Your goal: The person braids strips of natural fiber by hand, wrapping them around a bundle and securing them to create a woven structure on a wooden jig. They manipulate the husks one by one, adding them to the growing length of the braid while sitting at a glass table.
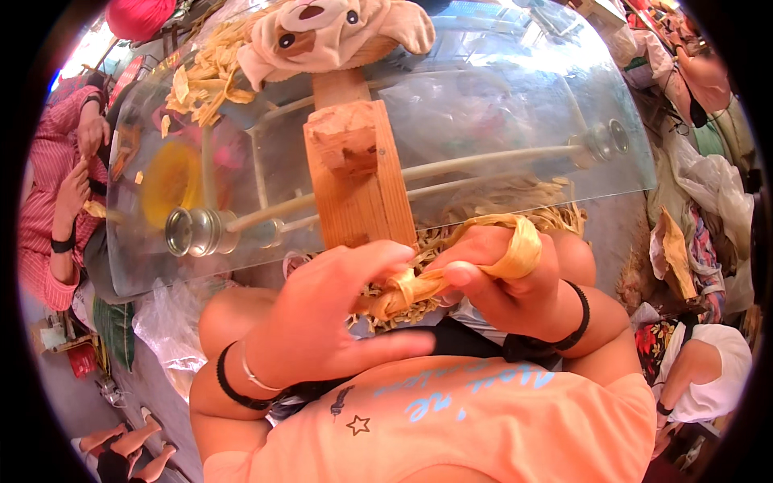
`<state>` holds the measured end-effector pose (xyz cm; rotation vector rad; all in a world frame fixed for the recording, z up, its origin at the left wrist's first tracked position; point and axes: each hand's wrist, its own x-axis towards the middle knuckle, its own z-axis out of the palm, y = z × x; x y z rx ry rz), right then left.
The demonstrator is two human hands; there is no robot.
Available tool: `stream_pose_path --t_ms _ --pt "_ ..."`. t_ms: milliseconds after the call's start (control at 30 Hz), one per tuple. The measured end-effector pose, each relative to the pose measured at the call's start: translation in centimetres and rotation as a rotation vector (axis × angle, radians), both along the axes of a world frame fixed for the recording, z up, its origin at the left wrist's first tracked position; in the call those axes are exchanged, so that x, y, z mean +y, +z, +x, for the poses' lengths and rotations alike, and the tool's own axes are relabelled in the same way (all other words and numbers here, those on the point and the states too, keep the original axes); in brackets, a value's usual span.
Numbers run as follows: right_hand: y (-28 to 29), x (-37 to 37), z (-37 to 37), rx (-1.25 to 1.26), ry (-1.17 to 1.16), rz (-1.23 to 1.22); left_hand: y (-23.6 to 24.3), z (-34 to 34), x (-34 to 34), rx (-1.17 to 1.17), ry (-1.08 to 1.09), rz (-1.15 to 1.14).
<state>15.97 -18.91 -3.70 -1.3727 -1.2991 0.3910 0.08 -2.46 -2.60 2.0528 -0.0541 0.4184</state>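
Note:
My right hand (507, 274) is closed round a braid (423, 283) of flat, pale yellow plant-fibre strips, its thumb pressed on the strands. One wide strip (523, 249) loops over the backs of the fingers. At the braid's left end, my left hand (322, 310) is open, with the thumb stretched well away from the curved fingers. Those fingertips are close to the braid; whether they touch it is hard to see. More braided fibre (555, 205) lies in a heap beyond my hands, partly under the glass.
A glass tabletop (499, 153) on metal legs stands before me, bearing a wooden block stand (358, 185), a plush dog head (322, 32) and loose yellow strips (213, 68). Another person in a striped shirt (56, 193) sits at left. Plastic bags (708, 177) and cloth lie at right.

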Motion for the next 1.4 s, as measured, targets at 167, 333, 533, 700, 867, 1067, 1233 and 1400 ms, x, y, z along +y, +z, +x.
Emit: stream_pose_path --t_ms 167,333,533,700,867,1067,1233,1400 --pt "-0.6 1.2 1.0 0.005 0.010 -0.051 -1.3 1.2 0.0 -0.216 0.041 0.196" --pt "0.5 0.5 0.3 0.842 0.295 -0.112 -1.8 1.1 -0.5 -0.277 0.023 -0.048" --pt "0.5 -0.1 0.3 1.095 0.331 -0.043 -1.5 0.5 -0.6 -0.209 0.024 -0.100" --pt "1.1 -0.6 0.3 1.115 0.215 -0.072 -1.6 -0.9 1.4 -0.192 0.119 -0.087" --pt "0.7 0.3 0.2 1.259 0.239 -0.301 -0.6 -0.5 2.5 -0.219 -0.017 -0.229" --pt "0.9 0.1 1.6 0.602 0.505 -0.784 -0.7 -2.0 0.7 0.063 -0.120 -0.737" --pt "0.2 1.7 -0.9 0.205 0.224 -0.138 -1.4 -0.4 0.4 0.059 -0.185 -0.365" --pt "-0.1 3.5 1.2 -0.038 0.051 -0.149 0.6 -1.0 3.0 0.254 0.200 -0.121"
